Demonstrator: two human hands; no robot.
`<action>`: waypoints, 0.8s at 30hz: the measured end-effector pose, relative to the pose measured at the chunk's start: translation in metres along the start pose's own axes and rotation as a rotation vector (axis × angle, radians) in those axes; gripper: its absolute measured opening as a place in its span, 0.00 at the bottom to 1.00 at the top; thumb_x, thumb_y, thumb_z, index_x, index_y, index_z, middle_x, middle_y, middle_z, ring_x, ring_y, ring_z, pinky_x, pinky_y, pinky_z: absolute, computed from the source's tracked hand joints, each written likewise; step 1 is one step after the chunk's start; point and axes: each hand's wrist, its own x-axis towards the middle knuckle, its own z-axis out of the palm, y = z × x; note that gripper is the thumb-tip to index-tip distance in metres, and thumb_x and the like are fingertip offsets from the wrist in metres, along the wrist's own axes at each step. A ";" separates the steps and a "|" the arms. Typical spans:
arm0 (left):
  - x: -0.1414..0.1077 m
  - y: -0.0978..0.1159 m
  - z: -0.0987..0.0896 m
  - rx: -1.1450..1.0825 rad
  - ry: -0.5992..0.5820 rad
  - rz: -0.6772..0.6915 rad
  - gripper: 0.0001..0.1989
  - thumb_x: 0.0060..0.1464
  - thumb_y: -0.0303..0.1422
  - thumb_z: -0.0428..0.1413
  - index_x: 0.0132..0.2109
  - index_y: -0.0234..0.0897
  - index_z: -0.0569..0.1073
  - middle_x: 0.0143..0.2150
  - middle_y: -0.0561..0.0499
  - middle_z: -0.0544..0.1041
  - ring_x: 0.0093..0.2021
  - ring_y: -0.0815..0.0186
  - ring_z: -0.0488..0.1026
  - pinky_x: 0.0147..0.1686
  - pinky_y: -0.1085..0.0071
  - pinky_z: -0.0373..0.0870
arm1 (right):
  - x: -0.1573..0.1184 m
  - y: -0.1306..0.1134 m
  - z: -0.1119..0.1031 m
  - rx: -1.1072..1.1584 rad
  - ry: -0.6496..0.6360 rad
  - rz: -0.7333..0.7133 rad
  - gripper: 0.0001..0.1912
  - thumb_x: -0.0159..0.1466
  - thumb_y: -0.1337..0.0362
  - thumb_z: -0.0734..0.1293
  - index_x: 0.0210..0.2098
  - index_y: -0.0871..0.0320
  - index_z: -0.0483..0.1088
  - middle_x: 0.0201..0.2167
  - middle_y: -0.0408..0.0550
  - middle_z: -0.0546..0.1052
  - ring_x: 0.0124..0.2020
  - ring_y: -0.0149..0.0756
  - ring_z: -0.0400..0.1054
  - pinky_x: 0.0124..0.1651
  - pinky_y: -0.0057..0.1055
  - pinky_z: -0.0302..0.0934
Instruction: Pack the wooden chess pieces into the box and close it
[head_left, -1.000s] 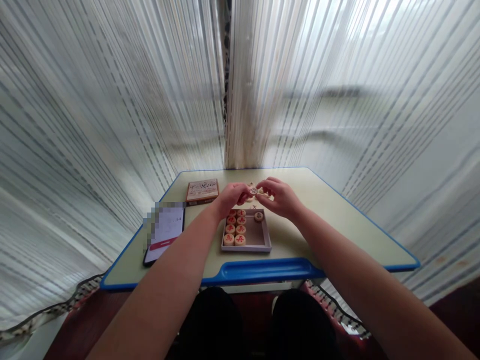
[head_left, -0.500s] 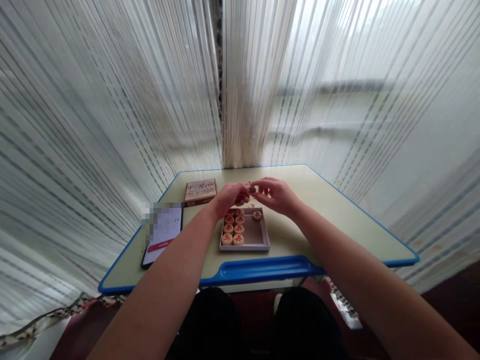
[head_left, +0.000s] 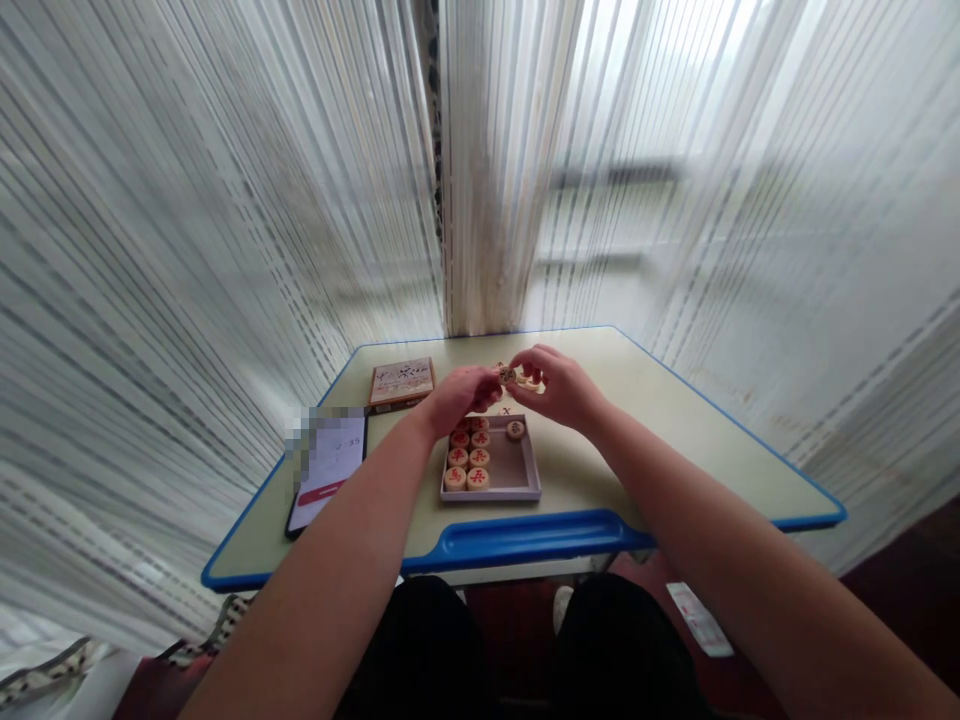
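Observation:
Above the far edge of a shallow white box, my two hands meet at a round wooden Chinese chess piece with a dark character. My right hand pinches it between thumb and finger. The fingers of my left hand are curled and touch the piece's left side. Inside the white box, red-marked chess pieces fill two columns on the left. A single dark-marked piece lies at the box's far right corner. More loose pieces lie on the table behind my hands, partly hidden.
A brown printed box lies at the table's far left. Nearer, a phone with a lit screen rests by the left edge. A blue tray groove runs along the front edge. Sheer striped curtains hang behind the table.
My right hand has drawn slightly up and changed its hold, so the piece's dark-marked face shows more clearly. The pieces in the white box stay as they were.

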 end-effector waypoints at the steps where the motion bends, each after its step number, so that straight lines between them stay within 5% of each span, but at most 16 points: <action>1: 0.000 0.000 0.000 0.006 0.005 -0.001 0.10 0.45 0.35 0.53 0.26 0.31 0.69 0.20 0.53 0.65 0.19 0.77 0.58 0.18 0.78 0.51 | 0.000 0.000 -0.001 0.000 -0.001 -0.001 0.08 0.54 0.63 0.65 0.33 0.59 0.67 0.26 0.43 0.66 0.24 0.26 0.57 0.28 0.25 0.56; 8: 0.001 0.002 -0.001 0.113 0.166 0.146 0.10 0.40 0.33 0.57 0.32 0.32 0.73 0.20 0.56 0.65 0.19 0.78 0.56 0.19 0.78 0.49 | 0.002 0.002 -0.009 -0.006 -0.023 0.011 0.08 0.52 0.63 0.66 0.32 0.59 0.67 0.24 0.43 0.66 0.24 0.27 0.57 0.28 0.26 0.55; 24: -0.007 0.006 0.005 0.237 0.119 0.144 0.18 0.36 0.35 0.63 0.38 0.32 0.74 0.30 0.50 0.74 0.28 0.73 0.66 0.28 0.74 0.59 | 0.002 0.005 -0.008 -0.022 -0.097 0.025 0.10 0.55 0.63 0.63 0.36 0.60 0.71 0.26 0.46 0.70 0.24 0.28 0.60 0.30 0.27 0.57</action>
